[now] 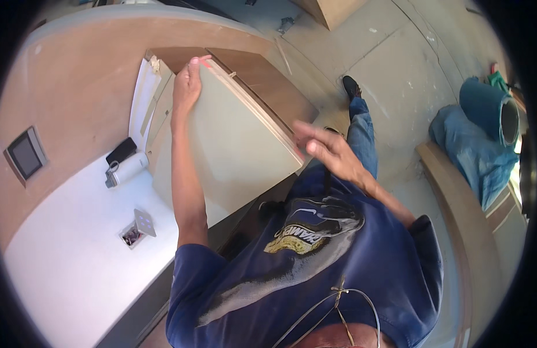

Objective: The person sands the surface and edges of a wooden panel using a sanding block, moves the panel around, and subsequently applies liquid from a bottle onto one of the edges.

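A large pale panel point(233, 145) with a layered edge, perhaps several boards together, lies slanted in front of me. My left hand point(187, 88) is closed over its far corner, beside a small pinkish-red mark or strip. At the panel's near right corner my right hand point(332, 153) hovers with fingers stretched out, slightly blurred; it holds nothing I can see. Whether its fingertips touch the edge, I cannot tell. Along the panel's far right side is a brown wood-coloured board point(262, 81). Stacked white and cream pieces point(140, 104) stand at its left.
On the white surface point(77, 249) are a pale bottle point(129, 169), a black object point(121, 151) and a raised socket plate point(144, 223) over an opening. A dark-screened fixture point(26, 153) sits in the curved wall. At right are a curved ledge point(454, 203) and blue sheeting point(474, 153).
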The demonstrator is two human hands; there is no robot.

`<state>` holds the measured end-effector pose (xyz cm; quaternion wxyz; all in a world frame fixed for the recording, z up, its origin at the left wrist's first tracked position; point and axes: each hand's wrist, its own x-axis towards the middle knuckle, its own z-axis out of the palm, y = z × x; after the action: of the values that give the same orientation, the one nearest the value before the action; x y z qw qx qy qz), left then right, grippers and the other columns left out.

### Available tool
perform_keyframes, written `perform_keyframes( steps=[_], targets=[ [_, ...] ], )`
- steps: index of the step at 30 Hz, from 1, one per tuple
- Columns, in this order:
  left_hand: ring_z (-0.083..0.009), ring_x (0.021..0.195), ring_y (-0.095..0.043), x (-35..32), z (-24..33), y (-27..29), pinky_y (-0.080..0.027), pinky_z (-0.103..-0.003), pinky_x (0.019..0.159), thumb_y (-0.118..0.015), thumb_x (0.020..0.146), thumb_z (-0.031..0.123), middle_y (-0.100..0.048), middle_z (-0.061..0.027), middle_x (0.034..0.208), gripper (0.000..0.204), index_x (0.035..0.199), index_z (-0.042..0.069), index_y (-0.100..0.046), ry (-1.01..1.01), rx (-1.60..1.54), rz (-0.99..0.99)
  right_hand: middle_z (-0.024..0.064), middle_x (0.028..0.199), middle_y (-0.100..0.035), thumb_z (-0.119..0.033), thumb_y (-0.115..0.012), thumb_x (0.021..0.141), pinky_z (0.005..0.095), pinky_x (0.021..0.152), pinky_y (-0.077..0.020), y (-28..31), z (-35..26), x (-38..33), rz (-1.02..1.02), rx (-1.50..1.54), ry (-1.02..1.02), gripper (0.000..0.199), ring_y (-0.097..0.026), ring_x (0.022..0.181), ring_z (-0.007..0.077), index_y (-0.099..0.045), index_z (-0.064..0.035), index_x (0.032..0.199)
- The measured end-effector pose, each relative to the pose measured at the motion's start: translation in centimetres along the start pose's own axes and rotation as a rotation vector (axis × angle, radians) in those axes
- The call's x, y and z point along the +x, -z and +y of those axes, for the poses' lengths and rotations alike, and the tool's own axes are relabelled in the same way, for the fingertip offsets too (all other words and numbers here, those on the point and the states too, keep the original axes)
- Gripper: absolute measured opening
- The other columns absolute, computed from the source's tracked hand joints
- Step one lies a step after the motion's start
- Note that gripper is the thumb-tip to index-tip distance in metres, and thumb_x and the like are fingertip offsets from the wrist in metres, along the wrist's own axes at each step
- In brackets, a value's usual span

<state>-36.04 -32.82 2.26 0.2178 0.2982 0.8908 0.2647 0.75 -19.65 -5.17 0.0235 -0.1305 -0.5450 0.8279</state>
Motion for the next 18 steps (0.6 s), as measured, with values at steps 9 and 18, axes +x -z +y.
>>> perform_keyframes(
  steps=[9,18],
  targets=[
    [-0.0324,0.12,-0.064,-10.5,-14.2,8.8,-0.048,-0.041,0.103,-0.058,0.103,0.034,-0.068,-0.0206,0.126,0.042,0.129,0.002,-0.067,0.138,0.264,0.614,0.0299,0.137,-0.059,-0.053,-0.053,0.101,0.0443,0.107,-0.0458,-3.2,-4.1,20.1,-0.007,-0.482,0.087,0.077,-0.06,0.126,0.0406,-0.036,-0.0035,0.157],
    [-0.0393,0.109,-0.068,-36.3,-37.5,13.6,-0.051,-0.046,0.097,-0.055,0.1,0.047,-0.071,-0.028,0.113,0.06,0.124,-0.007,-0.066,0.891,0.415,0.732,0.0298,0.126,-0.065,-0.042,-0.055,0.103,0.0446,0.096,-0.0514,-5.4,-3.7,20.1,-0.141,-0.687,-0.008,0.067,-0.066,0.113,0.0438,-0.034,-0.0108,0.159]
  ],
)
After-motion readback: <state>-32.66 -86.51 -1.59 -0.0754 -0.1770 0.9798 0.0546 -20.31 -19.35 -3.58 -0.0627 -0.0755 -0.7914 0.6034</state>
